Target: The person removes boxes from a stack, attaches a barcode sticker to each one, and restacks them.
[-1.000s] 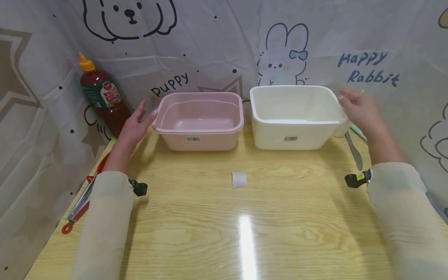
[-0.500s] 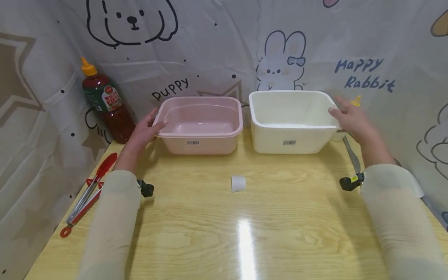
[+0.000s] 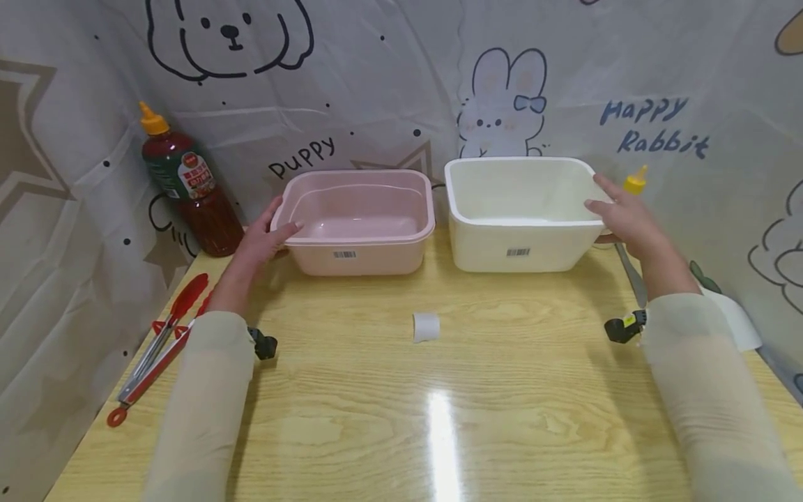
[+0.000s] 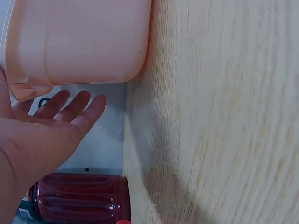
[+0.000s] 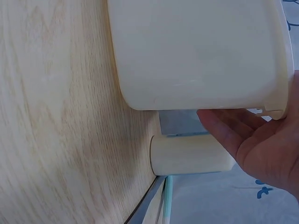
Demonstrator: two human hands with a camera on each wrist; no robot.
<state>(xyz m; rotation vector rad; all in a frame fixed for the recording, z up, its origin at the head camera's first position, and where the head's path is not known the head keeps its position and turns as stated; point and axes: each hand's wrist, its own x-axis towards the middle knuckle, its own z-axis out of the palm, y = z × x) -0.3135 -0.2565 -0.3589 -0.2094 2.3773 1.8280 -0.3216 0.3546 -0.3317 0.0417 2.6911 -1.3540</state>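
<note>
A pink plastic basin [image 3: 389,259] stands at the back left of the wooden table. My left hand [image 3: 258,238] holds its left end, thumb over the rim and fingers outside beneath it; the left wrist view shows those fingers [image 4: 77,109] slightly bent. To the right stands a cream plastic bin [image 3: 483,245]. My right hand [image 3: 629,217] holds its right end, the thumb over the rim. In the right wrist view the right-hand fingers [image 5: 229,126] reach under the lip along the bin's outer wall. Both containers look hollow, with nothing visible inside.
A short white cylinder [image 3: 426,327] lies mid-table. Red-tipped tongs [image 3: 153,355] lie along the left edge, near a red sauce bottle [image 3: 188,192]. Behind the right hand are a yellow-nozzled bottle [image 3: 635,181] and a grey blade [image 3: 632,275]. A printed curtain [image 3: 383,84] hangs behind.
Both hands have moved inward from beside the containers, and their thumbs now lie over the outer rims. The tongs and yellow nozzle show more fully. The containers stay about where they were.
</note>
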